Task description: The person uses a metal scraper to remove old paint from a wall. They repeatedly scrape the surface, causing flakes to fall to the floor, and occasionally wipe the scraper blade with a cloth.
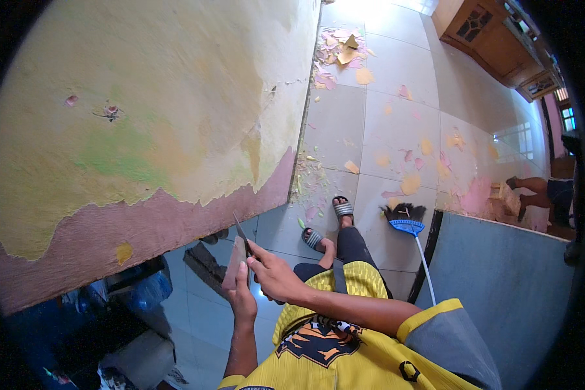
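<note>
My left hand (243, 300) grips a flat pinkish-grey block or slab (234, 265), held upright near the wall's edge. My right hand (275, 277) is closed around the handle of a knife (241, 229), whose dark pointed blade lies along the slab's right side. Beyond the hands stands a wall (141, 87) with a patchy cream, green and orange surface. A jagged band of pink paint (175, 219) runs along its near edge. What the slab is made of I cannot tell.
Paint flakes (346, 51) lie heaped along the wall's foot and scattered over the tiles. A blue-headed broom (407, 225) leans by a blue-grey panel (497, 273). A wooden cabinet (492, 48) stands at upper right. Another person's legs (536, 192) show at far right.
</note>
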Tool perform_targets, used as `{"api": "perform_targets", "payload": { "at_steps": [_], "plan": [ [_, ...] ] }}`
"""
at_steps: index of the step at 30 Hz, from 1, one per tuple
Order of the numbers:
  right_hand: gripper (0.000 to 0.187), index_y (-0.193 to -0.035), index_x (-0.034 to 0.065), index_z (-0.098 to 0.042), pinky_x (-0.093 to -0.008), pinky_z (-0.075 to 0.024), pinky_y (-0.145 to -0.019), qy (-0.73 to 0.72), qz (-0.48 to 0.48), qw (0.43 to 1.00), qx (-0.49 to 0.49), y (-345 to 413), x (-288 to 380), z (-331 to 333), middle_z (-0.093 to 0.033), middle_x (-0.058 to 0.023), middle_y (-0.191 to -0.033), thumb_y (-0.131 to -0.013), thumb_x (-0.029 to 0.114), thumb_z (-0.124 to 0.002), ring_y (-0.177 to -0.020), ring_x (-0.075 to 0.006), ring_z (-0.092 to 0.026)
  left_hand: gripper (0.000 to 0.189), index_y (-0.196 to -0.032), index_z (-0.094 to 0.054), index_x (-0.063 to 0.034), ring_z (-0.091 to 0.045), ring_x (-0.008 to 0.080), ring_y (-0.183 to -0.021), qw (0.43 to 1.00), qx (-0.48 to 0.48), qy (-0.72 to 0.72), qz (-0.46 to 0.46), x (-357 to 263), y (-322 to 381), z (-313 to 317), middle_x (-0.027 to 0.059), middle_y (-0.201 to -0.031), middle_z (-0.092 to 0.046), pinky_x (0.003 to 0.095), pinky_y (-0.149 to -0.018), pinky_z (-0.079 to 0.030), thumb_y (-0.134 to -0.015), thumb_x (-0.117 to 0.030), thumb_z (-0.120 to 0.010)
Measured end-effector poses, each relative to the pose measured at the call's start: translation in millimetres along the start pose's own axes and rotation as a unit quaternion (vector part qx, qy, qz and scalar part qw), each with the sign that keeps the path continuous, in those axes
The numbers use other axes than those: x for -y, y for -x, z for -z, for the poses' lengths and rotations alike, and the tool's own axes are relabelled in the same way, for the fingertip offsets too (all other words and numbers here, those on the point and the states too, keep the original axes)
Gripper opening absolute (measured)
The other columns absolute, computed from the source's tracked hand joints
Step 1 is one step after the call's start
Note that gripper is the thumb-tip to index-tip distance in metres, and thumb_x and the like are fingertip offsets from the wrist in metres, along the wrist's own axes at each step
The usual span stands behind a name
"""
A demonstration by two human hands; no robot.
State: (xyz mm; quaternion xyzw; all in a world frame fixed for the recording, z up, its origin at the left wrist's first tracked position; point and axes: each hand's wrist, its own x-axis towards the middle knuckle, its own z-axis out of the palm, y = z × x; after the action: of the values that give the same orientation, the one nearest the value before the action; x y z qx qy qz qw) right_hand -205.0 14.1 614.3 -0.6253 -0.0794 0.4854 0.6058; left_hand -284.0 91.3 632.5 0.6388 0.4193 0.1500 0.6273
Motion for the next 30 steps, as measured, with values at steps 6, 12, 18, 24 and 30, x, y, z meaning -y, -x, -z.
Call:
{"api": "perform_targets", "payload": {
  "at_steps": [6,12,18,24,30],
  "plan": [
    [0.053,-0.145,0.0014,-0.027,-0.0498,-0.0493,-0.071,0.093,0.000,0.995,0.027,-18,22,-12,-0.062,-0.0344,-0.089,-0.096,0.020,-0.036,-0.081,-0.0460,-0.063,0.037,-0.116,-0.058,0.0007,-0.059,0.0155,-0.094,0.991,-0.053,0.099,0.076,-9,-20,-5,0.0056,-0.103,-0.062,0.0298,-0.083,-0.046,-0.088,-0.023,-0.061],
    [0.054,-0.142,-0.0021,-0.030,-0.0524,-0.0463,-0.079,0.065,-0.004,0.998,0.012,-16,26,-20,-0.059,-0.0374,-0.095,-0.093,0.016,-0.038,-0.090,-0.0531,-0.058,0.035,-0.111,-0.058,-0.0015,-0.057,0.0133,-0.085,0.982,-0.013,0.133,0.132,0,-30,4,0.0025,-0.096,-0.059,0.0277,-0.074,-0.045,-0.086,-0.026,-0.058],
    [0.052,-0.140,-0.0017,-0.035,-0.0477,-0.0480,-0.082,0.018,0.056,0.995,-0.086,-36,25,-16,-0.061,-0.0332,-0.099,-0.091,0.015,-0.042,-0.093,-0.0502,-0.059,0.047,-0.123,-0.052,-0.0030,-0.054,0.0164,-0.101,0.954,-0.012,0.220,0.203,5,-33,-9,0.0051,-0.109,-0.056,0.0324,-0.085,-0.043,-0.088,-0.035,-0.052],
    [0.050,-0.140,0.0022,-0.038,-0.0421,-0.0459,-0.089,0.007,0.032,0.999,-0.016,-38,19,-18,-0.060,-0.0324,-0.104,-0.092,0.016,-0.045,-0.101,-0.0456,-0.059,0.057,-0.134,-0.043,-0.0053,-0.052,0.0201,-0.111,0.947,0.009,0.277,0.162,0,-24,-14,0.0060,-0.121,-0.052,0.0347,-0.093,-0.041,-0.092,-0.043,-0.044],
    [0.051,-0.141,-0.0015,-0.034,-0.0411,-0.0476,-0.084,0.053,0.034,0.998,0.020,-43,20,-11,-0.061,-0.0315,-0.103,-0.094,0.015,-0.044,-0.096,-0.0421,-0.062,0.058,-0.137,-0.039,-0.0052,-0.049,0.0191,-0.117,0.941,-0.004,0.285,0.182,14,-28,-6,0.0073,-0.128,-0.049,0.0350,-0.097,-0.039,-0.094,-0.045,-0.042]
  ]
}}
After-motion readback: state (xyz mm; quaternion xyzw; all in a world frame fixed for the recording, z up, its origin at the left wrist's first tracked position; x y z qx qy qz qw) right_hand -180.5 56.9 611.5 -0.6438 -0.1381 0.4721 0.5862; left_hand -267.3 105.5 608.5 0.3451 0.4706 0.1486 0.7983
